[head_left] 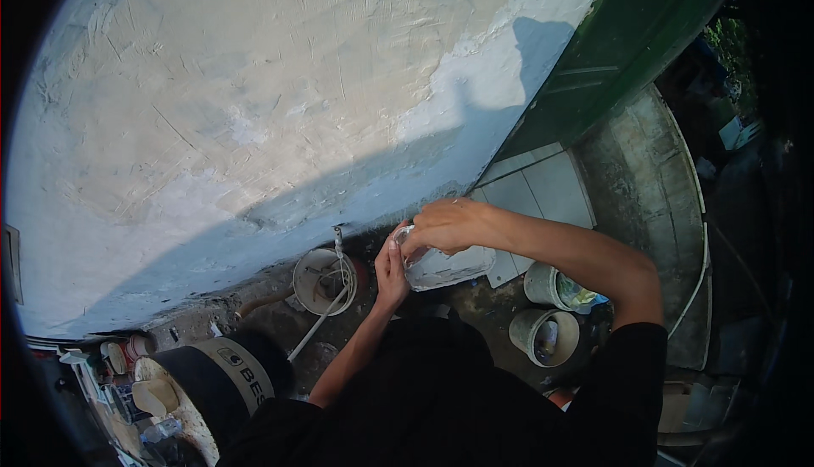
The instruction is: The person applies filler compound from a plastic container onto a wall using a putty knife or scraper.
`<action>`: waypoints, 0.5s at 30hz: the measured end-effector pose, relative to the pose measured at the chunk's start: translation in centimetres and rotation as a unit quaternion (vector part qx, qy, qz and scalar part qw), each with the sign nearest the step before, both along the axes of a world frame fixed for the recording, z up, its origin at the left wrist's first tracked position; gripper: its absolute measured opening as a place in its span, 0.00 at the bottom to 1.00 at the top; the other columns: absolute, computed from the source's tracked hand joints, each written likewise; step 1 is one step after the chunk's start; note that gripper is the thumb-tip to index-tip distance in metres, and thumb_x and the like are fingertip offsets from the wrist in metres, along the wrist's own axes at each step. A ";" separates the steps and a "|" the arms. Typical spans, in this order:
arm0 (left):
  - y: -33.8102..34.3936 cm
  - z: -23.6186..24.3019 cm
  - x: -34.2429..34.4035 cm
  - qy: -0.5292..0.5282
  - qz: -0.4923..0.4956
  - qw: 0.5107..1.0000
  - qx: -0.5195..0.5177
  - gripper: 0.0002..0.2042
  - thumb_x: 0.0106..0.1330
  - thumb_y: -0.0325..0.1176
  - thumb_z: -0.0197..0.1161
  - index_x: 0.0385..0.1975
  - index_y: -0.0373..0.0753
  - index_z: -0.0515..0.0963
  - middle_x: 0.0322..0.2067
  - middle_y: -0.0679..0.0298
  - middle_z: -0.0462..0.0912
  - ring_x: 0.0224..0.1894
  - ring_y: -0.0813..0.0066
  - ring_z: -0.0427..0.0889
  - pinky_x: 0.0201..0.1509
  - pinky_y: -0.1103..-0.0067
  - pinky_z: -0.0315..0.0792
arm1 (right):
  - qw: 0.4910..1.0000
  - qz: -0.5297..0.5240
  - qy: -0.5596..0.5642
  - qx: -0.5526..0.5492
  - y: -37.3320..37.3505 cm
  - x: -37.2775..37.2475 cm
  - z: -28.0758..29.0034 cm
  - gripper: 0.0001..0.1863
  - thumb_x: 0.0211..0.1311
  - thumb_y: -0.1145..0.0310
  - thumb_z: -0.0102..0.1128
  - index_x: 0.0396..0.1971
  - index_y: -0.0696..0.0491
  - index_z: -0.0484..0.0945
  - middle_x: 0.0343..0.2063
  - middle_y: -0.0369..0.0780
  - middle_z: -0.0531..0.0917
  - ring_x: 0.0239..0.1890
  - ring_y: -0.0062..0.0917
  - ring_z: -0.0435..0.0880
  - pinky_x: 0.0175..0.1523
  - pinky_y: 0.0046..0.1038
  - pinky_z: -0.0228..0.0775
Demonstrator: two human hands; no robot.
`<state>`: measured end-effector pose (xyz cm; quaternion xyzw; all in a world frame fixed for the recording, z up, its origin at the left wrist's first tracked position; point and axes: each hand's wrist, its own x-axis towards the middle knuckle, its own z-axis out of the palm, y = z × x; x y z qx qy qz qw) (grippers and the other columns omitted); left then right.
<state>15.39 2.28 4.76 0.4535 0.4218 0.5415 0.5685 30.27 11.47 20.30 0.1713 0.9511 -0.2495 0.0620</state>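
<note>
A pale, white-smeared rectangular tub (454, 269) is in front of my body, low beside the wall. My left hand (391, 269) is closed on its left end, thumb up near the rim. Over that same end reaches my right hand (448, 224), bent at the wrist with its fingers curled down against the tub's corner. Whatever those fingers hold, if anything, is hidden behind the hand. White smears show around the rim by the fingertips.
A rough, patchily coated wall (280, 85) rises ahead, next to a green door (585, 85). A white bucket (315, 297) stands left under a tap (338, 236). Two more buckets (523, 337) (543, 285) stand right. A dark drum (229, 374) is at lower left; pale tiles (551, 187) lie beyond my right arm.
</note>
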 end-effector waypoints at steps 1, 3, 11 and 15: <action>0.0 0.0 -0.1 -0.005 -0.002 1.000 -0.001 0.26 0.77 0.45 0.36 0.61 0.26 0.64 0.56 0.53 0.73 0.59 0.69 0.70 0.63 0.74 0.62 | 0.999 -0.023 -0.027 -0.011 0.1 -0.2 0.0 0.21 0.47 0.80 0.55 0.41 0.42 0.80 0.26 0.44 0.83 0.29 0.42 0.82 0.32 0.41 0.70; 0.0 -0.3 -0.1 0.005 0.015 1.000 0.024 0.26 0.77 0.45 0.36 0.60 0.26 0.64 0.56 0.53 0.73 0.58 0.69 0.70 0.63 0.74 0.62 | 0.997 -0.042 -0.054 -0.021 0.7 -0.3 -0.1 0.21 0.47 0.80 0.55 0.42 0.42 0.80 0.27 0.44 0.83 0.30 0.42 0.82 0.33 0.40 0.71; -0.1 -0.4 0.2 0.007 0.049 0.998 0.043 0.26 0.77 0.44 0.37 0.60 0.26 0.65 0.56 0.53 0.73 0.58 0.69 0.70 0.63 0.73 0.62 | 0.997 -0.046 0.003 -0.060 0.6 0.2 -0.8 0.15 0.47 0.79 0.55 0.37 0.48 0.78 0.24 0.44 0.82 0.27 0.44 0.81 0.30 0.42 0.68; 0.0 -0.3 0.0 -0.002 0.046 0.999 0.030 0.25 0.77 0.44 0.37 0.60 0.26 0.65 0.56 0.53 0.73 0.58 0.69 0.71 0.63 0.74 0.63 | 0.998 -0.035 -0.035 -0.048 0.5 -0.2 0.2 0.16 0.46 0.79 0.55 0.37 0.47 0.78 0.22 0.44 0.81 0.26 0.43 0.80 0.30 0.42 0.68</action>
